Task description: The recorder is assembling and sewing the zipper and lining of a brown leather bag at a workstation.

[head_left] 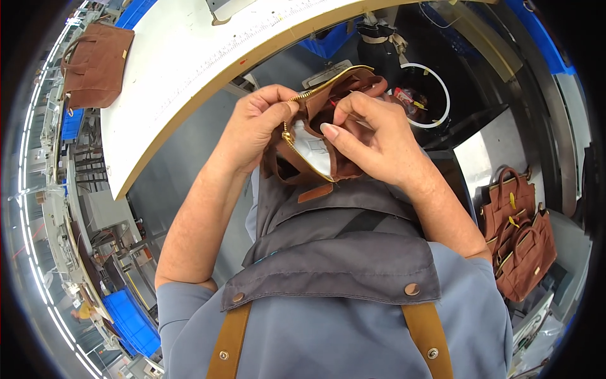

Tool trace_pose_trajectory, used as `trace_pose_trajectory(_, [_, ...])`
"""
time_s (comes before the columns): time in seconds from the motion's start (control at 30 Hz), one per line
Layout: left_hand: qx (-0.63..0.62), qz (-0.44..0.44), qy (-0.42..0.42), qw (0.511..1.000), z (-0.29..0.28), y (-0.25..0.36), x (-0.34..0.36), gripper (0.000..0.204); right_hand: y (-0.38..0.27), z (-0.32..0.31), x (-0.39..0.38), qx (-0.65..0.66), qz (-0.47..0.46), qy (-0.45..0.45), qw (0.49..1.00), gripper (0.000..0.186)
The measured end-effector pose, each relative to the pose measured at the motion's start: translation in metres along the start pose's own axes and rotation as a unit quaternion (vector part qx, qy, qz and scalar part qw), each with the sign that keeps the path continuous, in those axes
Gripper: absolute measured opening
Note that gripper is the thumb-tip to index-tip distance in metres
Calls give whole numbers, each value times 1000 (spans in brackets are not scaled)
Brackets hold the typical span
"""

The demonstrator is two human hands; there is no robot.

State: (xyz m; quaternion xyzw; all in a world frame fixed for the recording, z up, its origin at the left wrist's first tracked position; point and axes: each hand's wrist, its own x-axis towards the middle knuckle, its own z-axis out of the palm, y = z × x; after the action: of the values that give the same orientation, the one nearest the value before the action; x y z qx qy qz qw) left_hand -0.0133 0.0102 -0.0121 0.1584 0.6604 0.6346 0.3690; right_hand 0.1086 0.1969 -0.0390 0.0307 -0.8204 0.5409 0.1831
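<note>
A brown handbag (323, 101) with a gold zipper (302, 160) rests on my lap, its mouth spread wide. White material (313, 150) shows inside it, along with brown lining. My left hand (252, 129) pinches the zippered rim at the left between thumb and fingers. At the right side of the mouth, my right hand (386, 142) is closed on the bag's brown fabric, with its thumb and forefinger over the opening; its other fingers are partly hidden. A small brown tab (315, 193) hangs at the bag's near edge.
A white curved-edge table (170, 82) lies ahead to the left, with another brown handbag (99, 66) on it. Several brown bags (517, 237) sit at the right. Beyond my right hand stands a white-rimmed bin (447, 95). Blue crates (129, 322) are at the lower left.
</note>
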Motion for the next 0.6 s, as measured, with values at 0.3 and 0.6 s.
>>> trace_pose_trajectory(0.3, [-39, -13, -10, 999, 6, -7, -1, 11, 6, 16, 6, 0, -28, 41, 999, 21])
trace_pose_trajectory(0.6, [200, 20, 20, 979, 25, 7, -9, 8, 5, 11, 3, -17, -5, 17, 1000, 19])
